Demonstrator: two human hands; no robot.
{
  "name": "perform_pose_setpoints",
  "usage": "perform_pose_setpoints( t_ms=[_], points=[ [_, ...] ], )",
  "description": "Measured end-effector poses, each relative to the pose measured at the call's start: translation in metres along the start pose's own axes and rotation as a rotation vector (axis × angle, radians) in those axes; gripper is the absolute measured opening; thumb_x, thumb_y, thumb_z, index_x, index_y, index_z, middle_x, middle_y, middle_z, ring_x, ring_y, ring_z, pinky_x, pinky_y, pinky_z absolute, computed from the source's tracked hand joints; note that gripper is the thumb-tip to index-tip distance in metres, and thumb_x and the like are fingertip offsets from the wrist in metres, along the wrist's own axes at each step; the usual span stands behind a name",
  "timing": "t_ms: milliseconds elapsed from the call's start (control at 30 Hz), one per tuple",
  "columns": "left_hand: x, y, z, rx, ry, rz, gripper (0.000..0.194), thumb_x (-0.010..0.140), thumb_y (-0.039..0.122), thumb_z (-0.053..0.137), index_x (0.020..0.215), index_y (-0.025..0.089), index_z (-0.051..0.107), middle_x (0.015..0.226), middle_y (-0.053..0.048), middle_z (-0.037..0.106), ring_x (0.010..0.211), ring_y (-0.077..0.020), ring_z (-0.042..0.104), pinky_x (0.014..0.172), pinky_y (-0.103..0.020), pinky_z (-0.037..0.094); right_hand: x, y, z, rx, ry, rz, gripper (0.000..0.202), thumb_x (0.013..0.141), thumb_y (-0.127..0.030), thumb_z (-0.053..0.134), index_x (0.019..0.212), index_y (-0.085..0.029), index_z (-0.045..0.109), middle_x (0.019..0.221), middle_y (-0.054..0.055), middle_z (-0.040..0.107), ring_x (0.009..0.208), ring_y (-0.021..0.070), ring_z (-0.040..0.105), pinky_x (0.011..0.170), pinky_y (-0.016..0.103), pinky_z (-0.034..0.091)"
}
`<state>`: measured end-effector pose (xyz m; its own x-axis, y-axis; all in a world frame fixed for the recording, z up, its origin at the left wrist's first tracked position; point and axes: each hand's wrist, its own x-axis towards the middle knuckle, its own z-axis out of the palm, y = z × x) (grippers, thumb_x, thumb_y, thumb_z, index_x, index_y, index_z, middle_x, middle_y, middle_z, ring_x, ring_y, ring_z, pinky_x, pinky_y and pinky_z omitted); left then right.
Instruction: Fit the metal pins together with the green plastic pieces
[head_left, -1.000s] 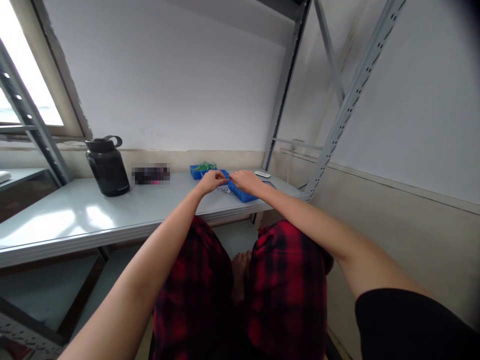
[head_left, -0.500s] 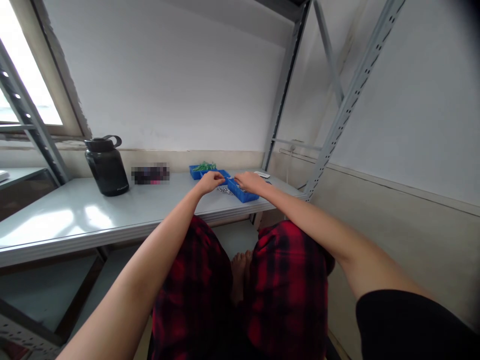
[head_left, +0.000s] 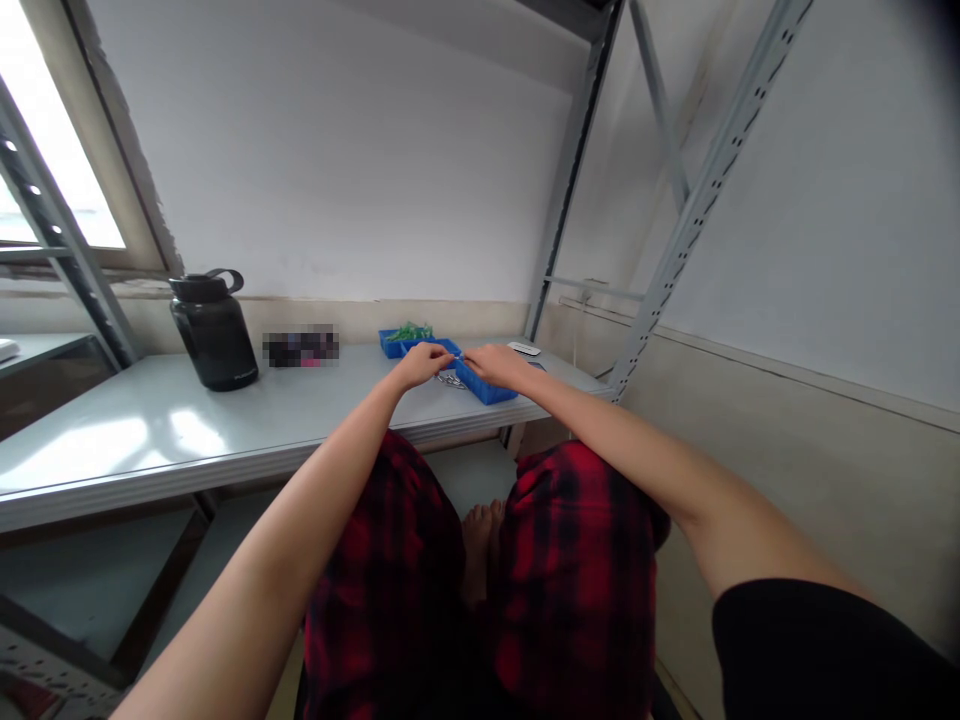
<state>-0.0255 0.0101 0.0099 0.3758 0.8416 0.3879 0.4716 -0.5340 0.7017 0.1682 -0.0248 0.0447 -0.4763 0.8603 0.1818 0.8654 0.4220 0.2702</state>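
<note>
My left hand (head_left: pixel 424 364) is closed in a pinch, its fingertips just left of the front blue bin; what it grips is too small to name. Facing it, my right hand (head_left: pixel 491 364) is closed too, over the rear part of the front blue bin (head_left: pixel 487 388), and a tiny pale item shows at its fingertips. Below my hands, small silvery pieces (head_left: pixel 451 380) lie on the table beside that bin. Behind my left hand stand a blue bin (head_left: pixel 390 346) with green pieces (head_left: pixel 409 332) and another blue bin (head_left: pixel 447 346).
On the left of the grey table (head_left: pixel 300 410) stands a black bottle (head_left: pixel 216 335). A blurred dark item (head_left: pixel 300 348) lies near the wall. A white flat object (head_left: pixel 524 348) is at the back right. Metal shelf posts (head_left: pixel 675 260) rise at the right.
My right hand has moved slightly left, bringing its fingertips closer to those of my left hand. My left hand is nearly where it was.
</note>
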Motion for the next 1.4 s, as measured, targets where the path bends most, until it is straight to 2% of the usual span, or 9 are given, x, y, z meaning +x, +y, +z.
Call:
perform_pose_setpoints(
  t_ms=[200, 633, 1000, 1200, 1400],
  points=[
    [-0.001, 0.003, -0.003, -0.011, 0.049, -0.025, 0.022, 0.086, 0.031, 0.057, 0.081, 0.015, 0.071, 0.075, -0.005, 0.068, 0.067, -0.0169, 0.06, 0.062, -0.027, 0.047, -0.001, 0.001, -0.002, 0.029, 0.043, 0.012, 0.037, 0.103, -0.035, 0.038, 0.112, -0.017, 0.069, 0.105, 0.014, 0.074, 0.09, 0.0238, 0.069, 0.069, 0.028, 0.042],
    [-0.001, 0.001, -0.002, -0.008, 0.036, -0.034, 0.022, 0.088, 0.03, 0.055, 0.075, 0.015, 0.066, 0.073, -0.004, 0.066, 0.064, -0.0153, 0.059, 0.061, -0.026, 0.047, -0.001, 0.003, -0.001, 0.026, 0.053, 0.015, 0.037, 0.104, -0.033, 0.036, 0.11, -0.017, 0.068, 0.103, 0.014, 0.074, 0.087, 0.0239, 0.068, 0.067, 0.028, 0.041],
    [-0.001, 0.002, -0.004, 0.052, 0.007, -0.048, 0.025, 0.092, 0.027, 0.05, 0.081, 0.013, 0.067, 0.08, -0.006, 0.069, 0.067, -0.0149, 0.062, 0.065, -0.025, 0.049, -0.002, 0.002, -0.004, 0.045, 0.052, 0.062, 0.038, 0.103, -0.034, 0.035, 0.111, -0.019, 0.068, 0.104, 0.014, 0.073, 0.087, 0.0251, 0.068, 0.066, 0.028, 0.042],
    [0.0, -0.005, -0.003, 0.099, -0.018, -0.116, 0.023, 0.092, 0.03, 0.054, 0.087, 0.014, 0.069, 0.082, -0.006, 0.07, 0.067, -0.0154, 0.063, 0.064, -0.025, 0.049, 0.0, 0.014, -0.002, -0.009, 0.057, 0.166, 0.037, 0.101, -0.028, 0.037, 0.109, -0.015, 0.07, 0.104, 0.017, 0.073, 0.092, 0.0274, 0.069, 0.072, 0.03, 0.046],
    [-0.002, -0.008, -0.004, 0.155, -0.084, -0.222, 0.017, 0.09, 0.021, 0.056, 0.095, 0.012, 0.07, 0.086, -0.008, 0.072, 0.068, -0.0149, 0.064, 0.06, -0.022, 0.048, 0.004, 0.029, 0.006, -0.056, -0.061, 0.276, 0.034, 0.097, -0.021, 0.042, 0.11, -0.013, 0.073, 0.11, 0.021, 0.072, 0.097, 0.0309, 0.069, 0.076, 0.033, 0.05]
  ],
)
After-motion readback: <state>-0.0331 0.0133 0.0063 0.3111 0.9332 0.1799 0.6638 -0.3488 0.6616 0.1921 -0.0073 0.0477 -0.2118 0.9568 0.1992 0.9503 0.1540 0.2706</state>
